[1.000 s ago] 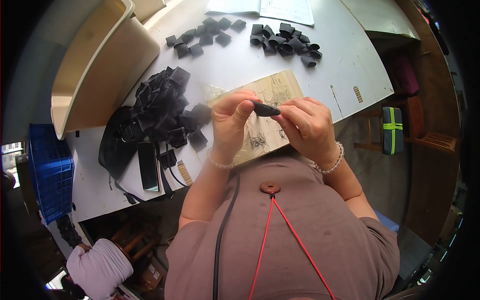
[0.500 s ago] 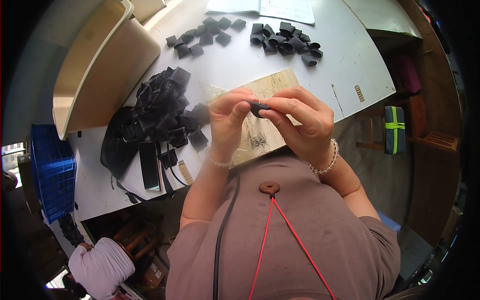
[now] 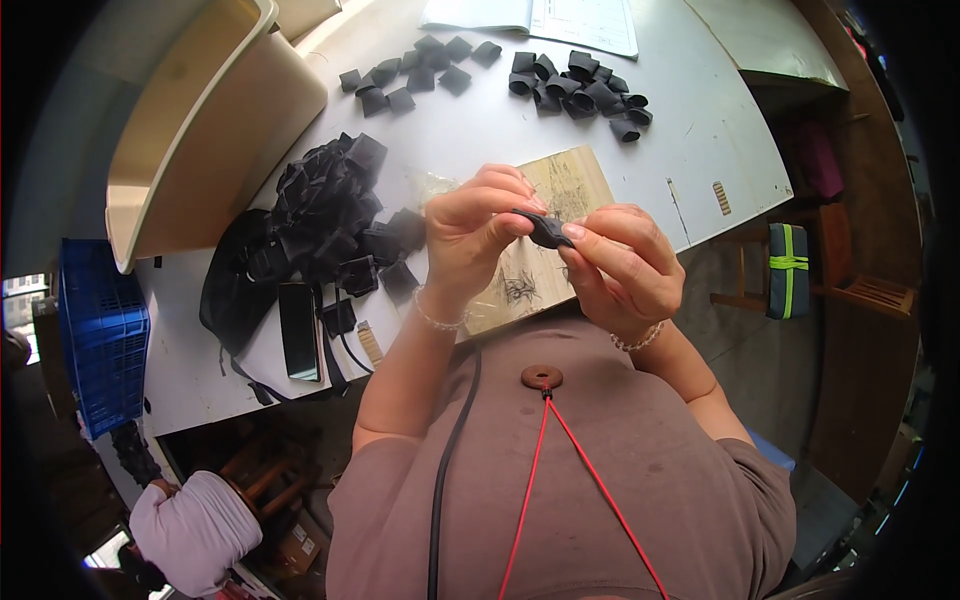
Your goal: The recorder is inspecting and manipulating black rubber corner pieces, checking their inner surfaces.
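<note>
A small black fabric piece (image 3: 545, 231) is pinched between my two hands, above a marked wooden board (image 3: 575, 180). My left hand (image 3: 475, 228) grips its left end with thumb and fingers. At its right end, my right hand (image 3: 632, 262) pinches it with thumb and forefinger. Left of the board lies a large heap of similar flat black pieces (image 3: 325, 200). Farther back are a loose spread of folded black pieces (image 3: 420, 75) and a cluster of open black loops (image 3: 585, 90). Clear plastic film (image 3: 435, 187) shows behind my left hand.
A cream bin (image 3: 190, 130) stands at the table's left, above a blue crate (image 3: 100, 335). A phone (image 3: 299, 332) and a black bag (image 3: 235, 285) lie near the heap. An open notebook (image 3: 580, 22) is at the back. Another person (image 3: 195, 530) sits at lower left.
Both hands have shifted slightly right with the black piece. My right hand has dropped lower and turned, and more of the piece shows between the fingers.
</note>
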The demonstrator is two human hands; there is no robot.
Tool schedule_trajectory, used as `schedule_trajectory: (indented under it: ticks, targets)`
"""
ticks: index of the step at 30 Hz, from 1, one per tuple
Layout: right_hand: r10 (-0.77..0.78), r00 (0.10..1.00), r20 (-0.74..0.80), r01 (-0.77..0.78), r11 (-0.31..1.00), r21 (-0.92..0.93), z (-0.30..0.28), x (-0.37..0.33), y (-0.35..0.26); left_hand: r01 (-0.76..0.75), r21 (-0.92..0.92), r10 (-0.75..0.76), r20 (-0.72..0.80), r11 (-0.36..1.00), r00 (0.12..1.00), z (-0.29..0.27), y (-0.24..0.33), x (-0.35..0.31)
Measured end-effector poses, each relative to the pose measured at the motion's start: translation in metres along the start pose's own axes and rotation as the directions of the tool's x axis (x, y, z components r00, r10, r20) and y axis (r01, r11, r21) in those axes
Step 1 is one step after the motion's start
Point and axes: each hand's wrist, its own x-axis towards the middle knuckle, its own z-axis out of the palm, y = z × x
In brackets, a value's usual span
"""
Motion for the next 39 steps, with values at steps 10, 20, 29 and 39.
schedule_trajectory:
  ticks: [10, 20, 29, 39]
  targets:
    - [0.139, 0.989, -0.057, -0.131, 0.983, 0.127, -0.003, -0.014, 0.002, 0.021, 0.140, -0.029, 0.051, 0.990, 0.998, 0.007, 0.007, 0.003]
    - [0.520, 0.854, 0.013, -0.489, 0.795, 0.359, -0.008, -0.050, -0.003, -0.052, 0.504, -0.084, 0.245, 0.862, 0.966, 0.014, 0.027, 0.015]
    - [0.405, 0.914, 0.007, -0.398, 0.895, 0.203, -0.010, -0.031, -0.004, 0.033, 0.359, -0.065, 0.077, 0.933, 0.995, 0.009, 0.021, 0.008]
    - [0.195, 0.981, 0.005, -0.195, 0.977, 0.086, -0.010, -0.005, -0.010, -0.063, 0.007, 0.063, -0.069, 0.998, 0.996, 0.017, -0.005, -0.003]
